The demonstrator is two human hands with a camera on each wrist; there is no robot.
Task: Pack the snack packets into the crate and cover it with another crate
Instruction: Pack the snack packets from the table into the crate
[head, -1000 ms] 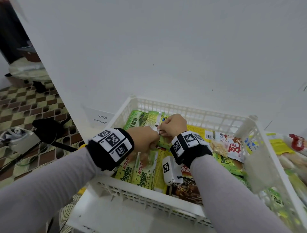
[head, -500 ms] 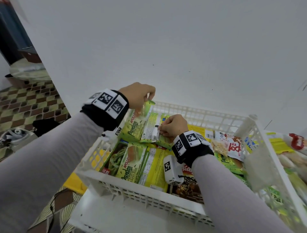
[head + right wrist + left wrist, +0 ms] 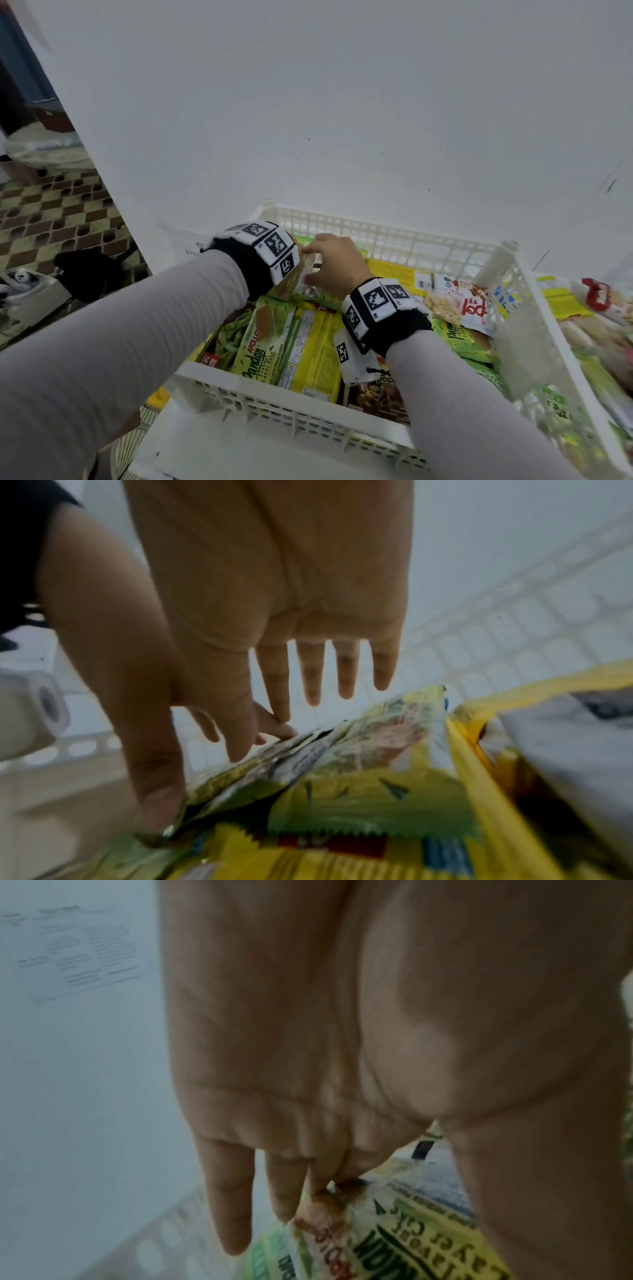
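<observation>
A white wall rises behind the white crate (image 3: 387, 236), where both hands meet over green snack packets (image 3: 274, 342). Left wrist: left hand (image 3: 308, 1042) pinches a packet (image 3: 394, 1231). Right wrist: right hand (image 3: 274, 601), fingers straight, thumb pressing a packet (image 3: 342, 750)

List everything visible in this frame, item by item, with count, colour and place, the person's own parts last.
crate: one, white lattice, on the white surface by the wall.
Pandan cake packets: several, green and yellow, lying inside the crate.
held packet: one, green-yellow, at the crate's far left.
red-lettered snack bag: one, white, at the crate's right side.
packets outside the crate: several, yellow and red, to its right; count unclear.
label: one, white, on the wall.
floor: brown-and-cream chequered, far left.
wrist bands: two, black with white markers.
left hand: fingers pinch the held packet.
right hand: fingers spread over the packets.
</observation>
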